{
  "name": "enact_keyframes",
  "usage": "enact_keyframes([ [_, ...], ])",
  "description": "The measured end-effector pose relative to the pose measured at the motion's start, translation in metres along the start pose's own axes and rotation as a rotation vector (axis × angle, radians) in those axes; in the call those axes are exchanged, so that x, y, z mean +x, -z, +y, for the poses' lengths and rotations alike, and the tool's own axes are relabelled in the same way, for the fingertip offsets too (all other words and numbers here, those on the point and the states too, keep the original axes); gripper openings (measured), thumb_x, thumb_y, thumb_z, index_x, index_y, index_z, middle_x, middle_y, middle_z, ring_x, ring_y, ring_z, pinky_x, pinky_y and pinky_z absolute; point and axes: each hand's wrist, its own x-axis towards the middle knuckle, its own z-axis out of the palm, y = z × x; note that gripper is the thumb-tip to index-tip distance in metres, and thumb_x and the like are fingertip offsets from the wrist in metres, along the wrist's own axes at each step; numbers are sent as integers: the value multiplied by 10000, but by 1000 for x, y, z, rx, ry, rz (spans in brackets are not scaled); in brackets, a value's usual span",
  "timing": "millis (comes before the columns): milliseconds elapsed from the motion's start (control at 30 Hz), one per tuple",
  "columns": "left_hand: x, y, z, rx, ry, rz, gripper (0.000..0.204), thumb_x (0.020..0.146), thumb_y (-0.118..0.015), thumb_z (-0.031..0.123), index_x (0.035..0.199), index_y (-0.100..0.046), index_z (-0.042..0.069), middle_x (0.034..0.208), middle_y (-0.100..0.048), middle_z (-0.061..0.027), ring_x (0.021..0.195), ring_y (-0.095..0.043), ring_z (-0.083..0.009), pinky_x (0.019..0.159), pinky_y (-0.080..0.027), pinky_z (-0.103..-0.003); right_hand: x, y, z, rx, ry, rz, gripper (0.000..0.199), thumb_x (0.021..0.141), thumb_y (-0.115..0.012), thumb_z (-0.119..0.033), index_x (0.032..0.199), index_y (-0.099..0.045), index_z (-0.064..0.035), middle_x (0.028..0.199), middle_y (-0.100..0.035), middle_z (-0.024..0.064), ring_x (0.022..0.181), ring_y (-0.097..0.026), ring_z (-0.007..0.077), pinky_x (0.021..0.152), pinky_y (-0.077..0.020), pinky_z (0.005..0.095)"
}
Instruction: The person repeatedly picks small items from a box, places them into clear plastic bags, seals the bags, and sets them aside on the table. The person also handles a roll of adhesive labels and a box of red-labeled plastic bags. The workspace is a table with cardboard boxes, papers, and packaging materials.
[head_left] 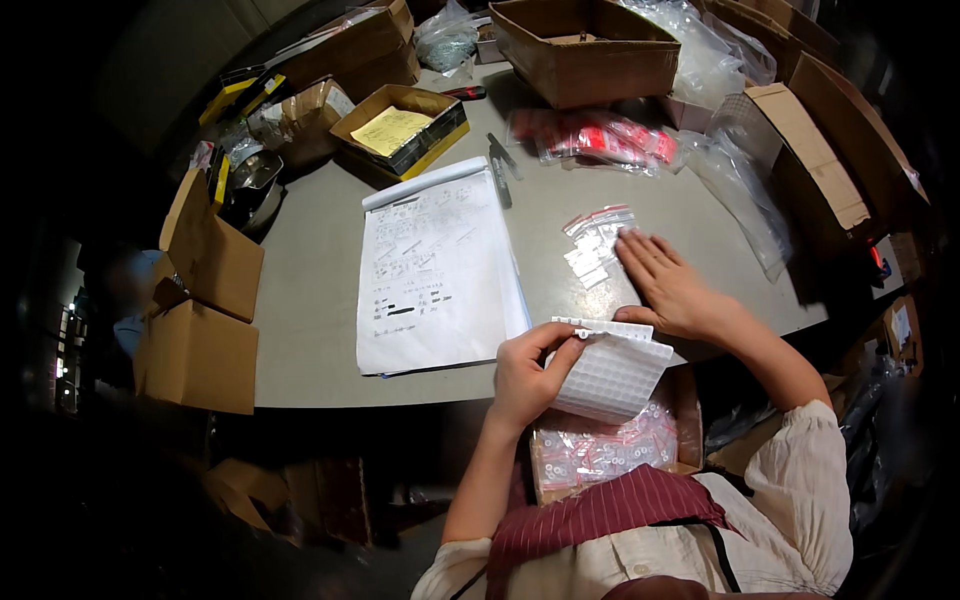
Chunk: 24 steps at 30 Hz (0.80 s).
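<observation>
My left hand (537, 374) pinches a folded white sheet of small round stickers (612, 383) at its upper left edge, thumb on top. The sheet hangs over the table's front edge, above a box in my lap. My right hand (672, 288) lies open on the table, fingers stretched out. Its fingertips touch or nearly touch a fanned pile of small clear zip bags (592, 250) with red top strips and white labels. Below the sheet, the lap box holds several clear bags of small ring-shaped parts (610, 448).
A handwritten pad (430, 270) lies left of the sticker sheet, with black markers (500, 172) beyond it. Red-and-clear packets (605, 140) and a cardboard box (585, 60) stand farther back. An open carton (200, 345) is at the table's left edge; a clear plastic bag (745, 200) lies right.
</observation>
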Motion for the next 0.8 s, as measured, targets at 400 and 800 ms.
enact_keyframes([
  [400,5,-4,8,-29,-8,1,170,951,-706,66,1069,-745,-49,921,-769,-104,840,-701,-131,758,-544,-267,-37,36,-1,555,-114,350,477,969,-689,-145,1393,-531,5,1428,-550,212,1344,-517,370,1121,-411,425],
  [800,4,-5,-2,-39,9,27,159,953,-676,28,1078,-746,-43,927,-770,-95,835,-703,-122,759,-545,-254,4,36,-71,345,253,414,308,726,-686,-45,1022,-599,-40,974,-591,143,931,-586,327,873,-470,413],
])
